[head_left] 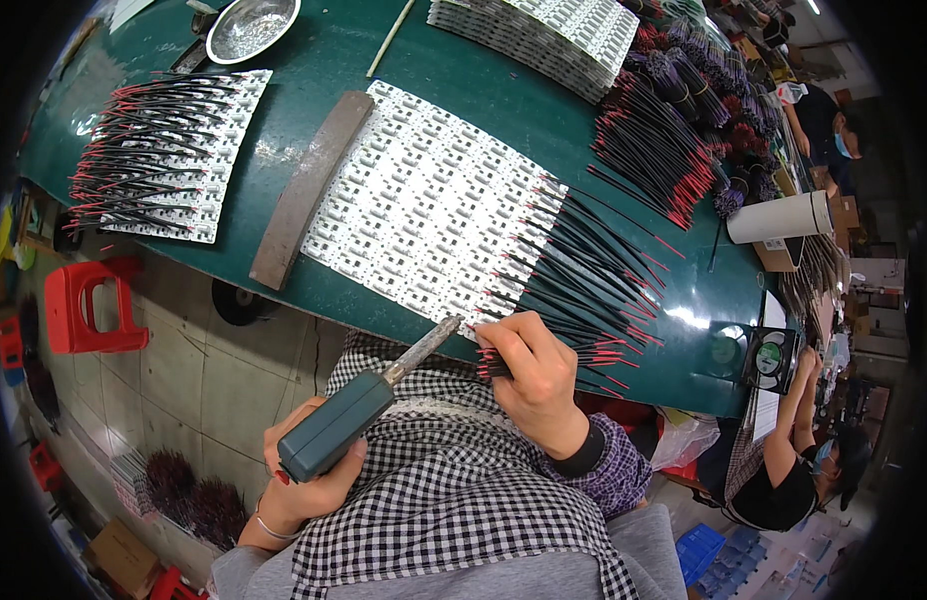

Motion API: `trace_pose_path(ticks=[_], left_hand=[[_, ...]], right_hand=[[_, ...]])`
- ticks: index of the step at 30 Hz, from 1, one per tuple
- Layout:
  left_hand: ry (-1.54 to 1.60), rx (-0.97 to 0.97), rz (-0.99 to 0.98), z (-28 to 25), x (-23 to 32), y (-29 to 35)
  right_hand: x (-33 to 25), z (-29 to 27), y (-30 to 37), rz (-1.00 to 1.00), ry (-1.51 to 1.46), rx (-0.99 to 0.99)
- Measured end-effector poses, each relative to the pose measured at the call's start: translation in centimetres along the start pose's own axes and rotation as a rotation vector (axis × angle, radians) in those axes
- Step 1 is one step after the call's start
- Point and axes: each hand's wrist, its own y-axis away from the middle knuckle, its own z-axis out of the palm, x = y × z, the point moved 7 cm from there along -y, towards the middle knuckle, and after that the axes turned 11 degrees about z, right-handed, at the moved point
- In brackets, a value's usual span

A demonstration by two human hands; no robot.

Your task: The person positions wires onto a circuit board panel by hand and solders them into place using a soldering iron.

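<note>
L hand (309, 492): closed round dk-green soldering iron (336, 425), metal tip pointing up & R.
R hand (539, 375): pinching small bunch of blk wires (491, 362) w/ red ends, nr tip.
White circuit sheet (414, 200): flat on green table (319, 60), just beyond hands; wire row (584, 265) along R edge; tip by nr corner, contact unclear.
Brown bar (312, 190): along sheet's L edge.
2nd sheet (229, 140): farther L, wires on it.

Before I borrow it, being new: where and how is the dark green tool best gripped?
Probably by its thick body, from the lower left, as the left hand does: the slim metal barrel at the other end points toward the white sheet.
</note>
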Motion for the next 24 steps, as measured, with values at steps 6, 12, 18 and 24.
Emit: trace_pose_path(ticks=[6, 12, 18, 24], left_hand=[[0.007, 0.018, -0.041, -0.04, -0.16, 0.18], [-0.015, 0.0, -0.01, 0.0, -0.03, 0.15], [0.005, -0.009, -0.028, 0.04, 0.27, -0.09], [-0.004, -0.054, -0.037, 0.2, 0.56, -0.39]], right_hand=[[0.05, -0.17, 0.06, -0.027, 0.016, 0.02], [0.08, -0.28, 0.0, -0.051, -0.023, 0.031], [0.13, -0.08, -0.1, -0.033, -0.054, 0.021], [0.25, 0.12, -0.13, -0.029, -0.062, 0.021]])
